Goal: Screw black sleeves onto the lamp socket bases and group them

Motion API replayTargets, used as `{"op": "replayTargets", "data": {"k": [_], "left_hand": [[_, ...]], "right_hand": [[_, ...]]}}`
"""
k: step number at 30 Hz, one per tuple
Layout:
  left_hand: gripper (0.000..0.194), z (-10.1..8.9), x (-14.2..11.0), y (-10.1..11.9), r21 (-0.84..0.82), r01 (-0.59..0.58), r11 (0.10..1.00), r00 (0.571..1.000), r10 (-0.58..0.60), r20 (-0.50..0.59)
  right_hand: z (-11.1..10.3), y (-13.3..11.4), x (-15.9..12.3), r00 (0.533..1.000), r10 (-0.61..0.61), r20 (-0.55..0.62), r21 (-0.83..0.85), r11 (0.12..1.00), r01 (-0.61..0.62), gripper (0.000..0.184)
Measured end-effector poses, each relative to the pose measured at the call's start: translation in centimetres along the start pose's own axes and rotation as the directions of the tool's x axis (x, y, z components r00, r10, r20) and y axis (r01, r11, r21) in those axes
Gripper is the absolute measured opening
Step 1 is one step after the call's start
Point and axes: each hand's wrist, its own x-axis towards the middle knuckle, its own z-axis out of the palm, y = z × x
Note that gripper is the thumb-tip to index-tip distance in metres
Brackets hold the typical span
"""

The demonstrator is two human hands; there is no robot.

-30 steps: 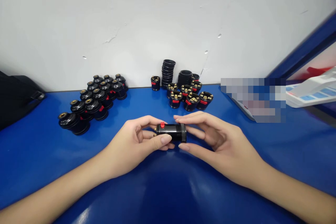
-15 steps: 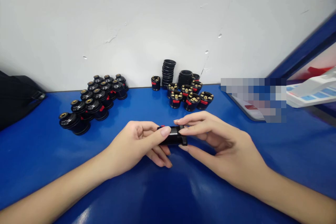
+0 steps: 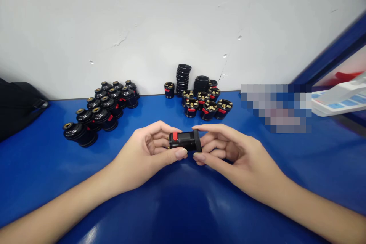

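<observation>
A black lamp socket (image 3: 184, 142) with a red switch lies sideways between my hands, above the blue table. My left hand (image 3: 148, 152) is closed around its left end, thumb along the near side and fingers behind. Brass contacts show faintly at that end. At the socket's right end sits a black ring (image 3: 197, 140). My right hand (image 3: 243, 156) pinches this ring, forefinger on top and thumb below, with the other fingers curled at its open side. Whether the ring's thread is engaged cannot be seen.
Capped black sockets (image 3: 105, 118) stand in rows at the left. Open socket bodies (image 3: 210, 110) with brass contacts stand at the back centre, beside stacked black rings (image 3: 183, 80). A black bag (image 3: 20, 106) lies far left; a white-and-blue tray (image 3: 337, 103) is at right.
The socket has rolled in my hands, so its red switch now faces me. My right fingers have shifted around the ring, and my left thumb has slid lower.
</observation>
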Motion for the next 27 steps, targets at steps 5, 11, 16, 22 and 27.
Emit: {"op": "replayTargets", "data": {"k": [5,11,16,22,27], "left_hand": [[0.035,0.15,-0.29,-0.35,0.122,-0.102,0.987,0.993,0.108,-0.044],[0.036,0.15,-0.38,-0.21,0.181,-0.040,0.983,0.996,0.053,-0.067],[0.047,0.14,-0.15,0.30,0.093,0.080,0.992,0.997,-0.080,-0.007],[0.059,0.20,0.01,0.55,0.019,0.202,0.979,0.979,-0.203,0.034],[0.043,0.00,-0.08,0.00,0.013,0.094,0.995,0.995,-0.094,0.018]], "right_hand": [[-0.03,-0.42,0.04,0.999,-0.031,-0.013,-0.028,0.999,0.031,0.033],[-0.09,-0.16,0.20,0.997,-0.079,-0.024,0.010,0.997,0.079,0.032],[-0.31,0.32,-0.06,0.974,-0.227,0.012,0.006,0.974,0.227,0.031],[-0.47,0.04,-0.41,0.951,-0.306,0.039,-0.098,0.946,0.309,0.037],[-0.32,0.14,-0.21,0.963,-0.267,0.029,-0.049,0.962,0.268,0.033]]}}
